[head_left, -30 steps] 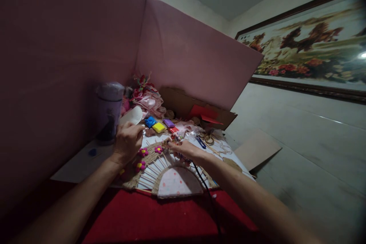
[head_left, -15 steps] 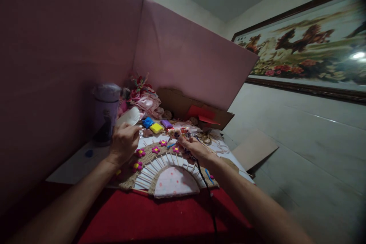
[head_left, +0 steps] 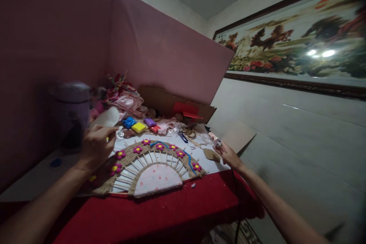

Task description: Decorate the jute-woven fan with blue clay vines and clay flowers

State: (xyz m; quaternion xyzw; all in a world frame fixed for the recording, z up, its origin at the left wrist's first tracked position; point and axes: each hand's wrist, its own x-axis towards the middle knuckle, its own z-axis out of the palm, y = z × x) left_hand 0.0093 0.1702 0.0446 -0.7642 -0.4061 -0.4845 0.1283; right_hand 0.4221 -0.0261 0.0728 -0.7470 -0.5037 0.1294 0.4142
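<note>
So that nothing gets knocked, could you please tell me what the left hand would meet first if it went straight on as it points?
Probably the crumpled clear plastic, just ahead of the left hand in the picture, though height and depth are unclear from this view.

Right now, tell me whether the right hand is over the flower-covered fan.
No, the right hand is out to the right of the fan, holding a patterned tool.

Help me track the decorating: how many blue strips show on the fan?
2. One blue strip curves along the top of the fan; another blue strip runs down its right side. More could be hidden behind the left hand.
</note>
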